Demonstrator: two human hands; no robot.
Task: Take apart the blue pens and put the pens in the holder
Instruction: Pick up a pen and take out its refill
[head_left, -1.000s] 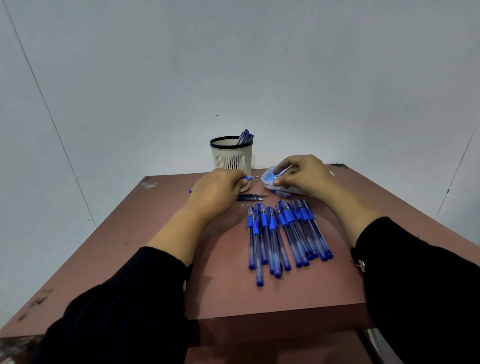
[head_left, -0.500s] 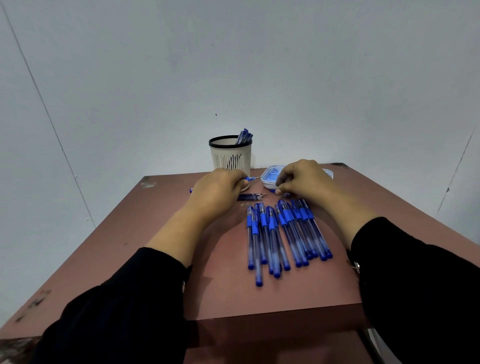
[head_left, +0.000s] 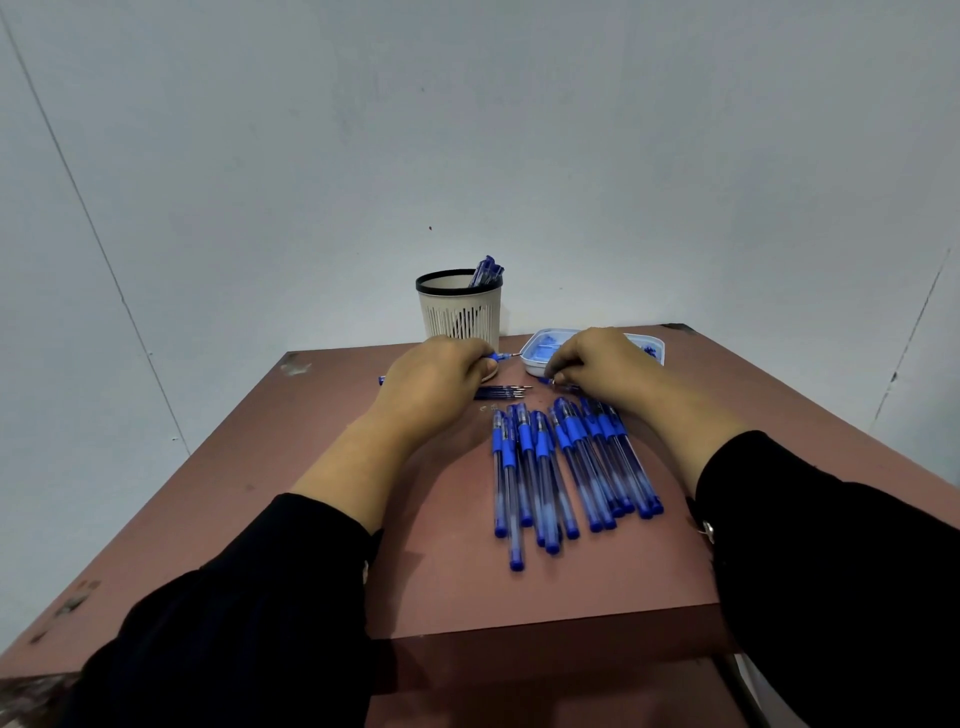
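Hands behind loose pens, fronting holder.

No text, label, brand, number or sign can be read anywhere in your view. The blue pens on the worktop carry small print marks on their barrels, but these are too small and blurred to make out.

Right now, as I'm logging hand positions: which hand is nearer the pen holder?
Left. The left hand sits right in front of the pen holder, overlapping its base; the right hand is off to its right, over the tray.
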